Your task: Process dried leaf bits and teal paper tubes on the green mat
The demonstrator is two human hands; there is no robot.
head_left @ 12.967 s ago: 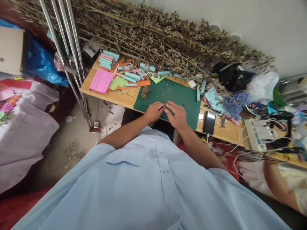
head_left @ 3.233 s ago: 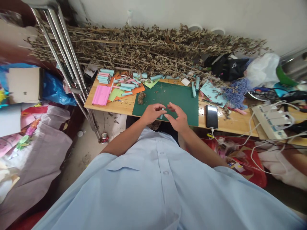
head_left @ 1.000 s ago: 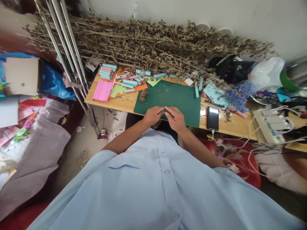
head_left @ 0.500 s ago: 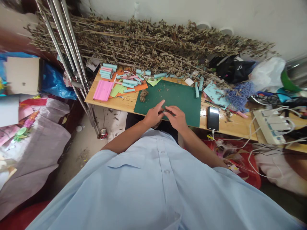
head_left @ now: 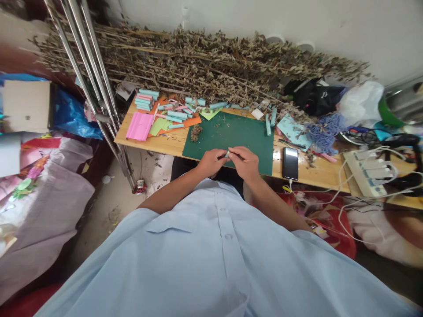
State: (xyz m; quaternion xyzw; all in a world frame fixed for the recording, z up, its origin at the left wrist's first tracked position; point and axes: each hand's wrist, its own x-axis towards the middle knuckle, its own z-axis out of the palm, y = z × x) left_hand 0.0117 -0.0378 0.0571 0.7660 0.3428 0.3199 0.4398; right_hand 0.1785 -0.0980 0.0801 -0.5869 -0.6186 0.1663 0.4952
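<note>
My left hand (head_left: 210, 163) and my right hand (head_left: 245, 162) meet over the near edge of a green cutting mat (head_left: 244, 132). Both have their fingers closed around a small pale blue paper roll (head_left: 227, 153), most of which the fingers hide. A clump of dried leaves (head_left: 195, 133) lies on the mat, up and left of my left hand. Leaf crumbs are scattered across the mat. Beyond its right side lie pale blue paper rolls (head_left: 268, 125).
Dried leafy stalks (head_left: 211, 57) cover the table's back. Stacked paper rolls (head_left: 144, 102) and a pink ridged piece (head_left: 140, 126) sit at left. On the right are a phone (head_left: 290, 163) on a cable and a power strip (head_left: 363, 174). Metal poles (head_left: 95, 66) stand at left.
My fingers have closed in, and the hands have come together. My left index finger, raised before, is now bent down. A pale blue bit shows between the fingertips. The view has shifted slightly.
</note>
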